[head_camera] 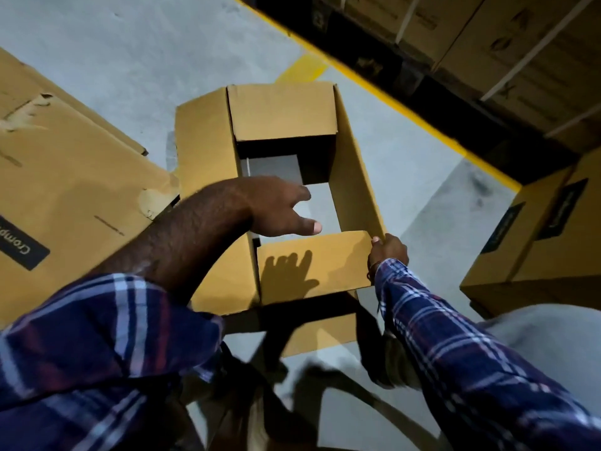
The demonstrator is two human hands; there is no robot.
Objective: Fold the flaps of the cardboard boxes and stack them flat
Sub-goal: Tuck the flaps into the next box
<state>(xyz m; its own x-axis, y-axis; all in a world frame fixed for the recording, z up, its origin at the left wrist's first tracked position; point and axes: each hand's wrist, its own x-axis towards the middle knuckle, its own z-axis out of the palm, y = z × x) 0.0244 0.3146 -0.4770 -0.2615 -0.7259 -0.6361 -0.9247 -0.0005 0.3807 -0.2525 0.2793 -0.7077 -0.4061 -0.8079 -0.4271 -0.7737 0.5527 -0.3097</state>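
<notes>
Cardboard box (208,177) is standing open on the concrete floor (130,60), right hand (388,252) pinching its near flap (313,266), left hand (276,206) hovering spread; recommend pressing flaps down along creases evenly.

Dim, hard shadows, blurred bottom, wide-angle warping

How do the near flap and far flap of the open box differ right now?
The near flap is pinched at its corner by the right hand and carries a hand shadow; the far flap is untouched and evenly lit. The left hand hovers between them. Both are plain brown, folded inward.
</notes>
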